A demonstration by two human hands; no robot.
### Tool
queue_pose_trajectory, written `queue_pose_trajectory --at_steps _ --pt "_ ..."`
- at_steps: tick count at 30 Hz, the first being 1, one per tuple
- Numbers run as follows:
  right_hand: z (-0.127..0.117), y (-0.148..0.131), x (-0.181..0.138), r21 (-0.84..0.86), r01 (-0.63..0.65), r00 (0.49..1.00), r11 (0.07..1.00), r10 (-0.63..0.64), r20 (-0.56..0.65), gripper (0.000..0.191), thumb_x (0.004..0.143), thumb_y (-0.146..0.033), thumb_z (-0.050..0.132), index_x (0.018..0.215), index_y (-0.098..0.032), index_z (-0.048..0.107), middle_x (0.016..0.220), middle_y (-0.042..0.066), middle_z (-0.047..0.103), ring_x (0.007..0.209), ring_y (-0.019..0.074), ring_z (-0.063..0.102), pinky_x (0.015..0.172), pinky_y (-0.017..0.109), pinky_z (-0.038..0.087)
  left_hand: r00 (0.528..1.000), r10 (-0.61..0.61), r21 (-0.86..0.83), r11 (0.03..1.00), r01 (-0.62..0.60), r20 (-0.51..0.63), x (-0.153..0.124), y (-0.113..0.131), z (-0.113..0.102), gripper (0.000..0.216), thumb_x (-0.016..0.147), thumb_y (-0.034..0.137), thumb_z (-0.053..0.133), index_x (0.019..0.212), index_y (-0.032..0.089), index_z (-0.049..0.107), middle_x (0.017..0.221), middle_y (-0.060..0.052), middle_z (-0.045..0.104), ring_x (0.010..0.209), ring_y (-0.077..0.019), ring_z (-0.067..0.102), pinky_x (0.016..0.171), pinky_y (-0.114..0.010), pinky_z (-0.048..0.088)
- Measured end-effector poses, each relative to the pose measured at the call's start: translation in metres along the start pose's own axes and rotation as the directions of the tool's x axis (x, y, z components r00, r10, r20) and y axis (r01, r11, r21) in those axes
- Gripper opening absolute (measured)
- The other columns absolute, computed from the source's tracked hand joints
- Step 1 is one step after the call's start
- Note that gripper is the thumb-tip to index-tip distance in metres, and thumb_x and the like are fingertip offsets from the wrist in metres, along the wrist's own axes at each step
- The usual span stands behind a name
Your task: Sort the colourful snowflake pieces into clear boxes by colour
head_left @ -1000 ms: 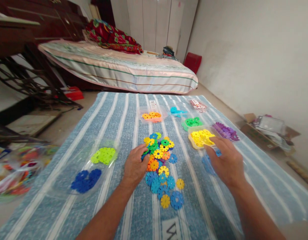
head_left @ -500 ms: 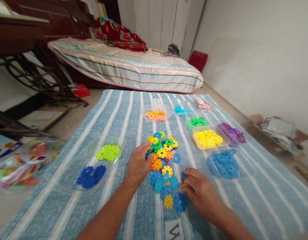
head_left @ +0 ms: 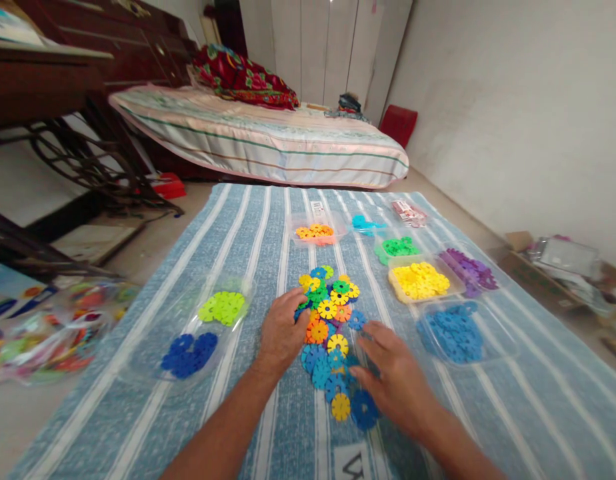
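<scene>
1. Landmark: the mixed pile (head_left: pixel 331 333) of coloured notched discs, lying mid-way across a blue striped mat (head_left: pixel 238 227).
2. The left hand (head_left: pixel 281 333) sits palm down on the pile's left edge, with its fingers curled onto orange and green discs. We cannot tell whether it pinches one.
3. The right hand (head_left: pixel 393 383) is at the pile's near right side, palm down, its fingers stretched loosely over the teal and blue discs there. It is slightly blurred, and we see nothing gripped in it.
4. Left of the pile and well apart from it, we note lime discs (head_left: pixel 222 307) and, nearer to us, dark blue discs (head_left: pixel 188 353), both in clear packaging.
5. Beyond the pile are orange discs (head_left: pixel 315 232) in a clear tray. Teal pieces (head_left: pixel 365 223) lie beyond the pile and to the right.
6. Right of the pile are green discs (head_left: pixel 397 247), yellow discs (head_left: pixel 421 280), purple discs (head_left: pixel 471 270) and light blue discs (head_left: pixel 453 330). The light blue ones lie nearest the right hand but apart from it.
7. Far left of the pile, off the mat, lies a clear bag (head_left: pixel 48 333) of mixed pieces, blurred.
8. Far beyond the pile stands a bed (head_left: pixel 263 140) with a striped cover.
</scene>
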State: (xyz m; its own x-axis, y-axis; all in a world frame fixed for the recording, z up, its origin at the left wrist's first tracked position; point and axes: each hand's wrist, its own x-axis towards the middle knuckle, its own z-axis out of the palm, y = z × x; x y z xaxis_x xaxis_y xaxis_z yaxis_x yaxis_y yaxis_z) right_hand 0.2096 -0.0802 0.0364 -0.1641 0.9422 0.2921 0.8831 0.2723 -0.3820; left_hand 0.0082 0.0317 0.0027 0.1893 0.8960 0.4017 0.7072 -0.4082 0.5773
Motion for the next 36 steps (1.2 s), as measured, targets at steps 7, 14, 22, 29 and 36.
queue_pose_trajectory --at_steps 7,14,22,29,36 --pt "0.035 -0.008 -0.015 0.053 -0.039 0.999 0.998 0.037 0.031 0.024 0.075 -0.012 0.059 0.097 -0.022 0.064 0.120 0.008 0.060 0.118 0.0273 0.050 0.101 0.046 0.041 0.999 0.016 0.012 1.000 -0.016 -0.043 -0.002 -0.002 0.000 0.021 0.079 0.023 0.048 0.093 0.020 0.063 0.114 -0.008 0.066 0.109 -0.0227 0.059 0.097 -0.043 0.047" --pt "0.022 0.001 -0.002 0.246 -0.034 0.991 0.969 0.002 0.131 0.014 0.074 -0.009 0.057 0.072 -0.022 0.061 0.094 0.002 0.066 0.096 0.0189 0.060 0.087 0.031 0.047 0.999 0.022 0.015 1.000 -0.022 -0.050 -0.003 -0.006 0.000 0.021 0.079 0.022 0.048 0.092 0.017 0.064 0.113 -0.011 0.067 0.107 -0.0245 0.061 0.094 -0.045 0.049" --pt "-0.040 0.030 0.119 -0.137 -0.022 1.000 0.990 0.024 0.014 0.017 0.086 -0.026 0.052 0.077 -0.020 0.066 0.081 0.003 0.068 0.078 0.0168 0.062 0.070 0.025 0.043 0.996 0.053 0.010 0.999 -0.052 -0.076 -0.003 -0.009 0.000 0.020 0.079 0.021 0.051 0.094 0.022 0.064 0.112 -0.008 0.067 0.107 -0.0232 0.061 0.094 -0.044 0.049" --pt "-0.081 0.060 0.236 -0.418 -0.237 0.969 0.877 0.181 -0.169 0.026 0.089 -0.032 0.049 0.097 -0.017 0.068 0.095 0.011 0.070 0.088 0.0245 0.062 0.071 0.030 0.041 0.997 0.038 0.005 0.999 -0.038 -0.062 -0.004 -0.008 0.000 0.021 0.080 0.021 0.049 0.095 0.020 0.064 0.113 -0.009 0.067 0.108 -0.0234 0.060 0.095 -0.045 0.049" --pt "-0.049 0.029 0.153 -0.230 -0.017 0.998 0.973 0.030 0.054 0.026 0.090 -0.031 0.045 0.085 -0.020 0.068 0.090 0.005 0.069 0.085 0.0181 0.062 0.073 0.026 0.042 1.000 0.011 -0.001 1.000 -0.011 -0.020 -0.002 -0.003 0.001 0.022 0.080 0.022 0.048 0.094 0.019 0.064 0.115 -0.009 0.066 0.110 -0.0234 0.058 0.098 -0.044 0.046"
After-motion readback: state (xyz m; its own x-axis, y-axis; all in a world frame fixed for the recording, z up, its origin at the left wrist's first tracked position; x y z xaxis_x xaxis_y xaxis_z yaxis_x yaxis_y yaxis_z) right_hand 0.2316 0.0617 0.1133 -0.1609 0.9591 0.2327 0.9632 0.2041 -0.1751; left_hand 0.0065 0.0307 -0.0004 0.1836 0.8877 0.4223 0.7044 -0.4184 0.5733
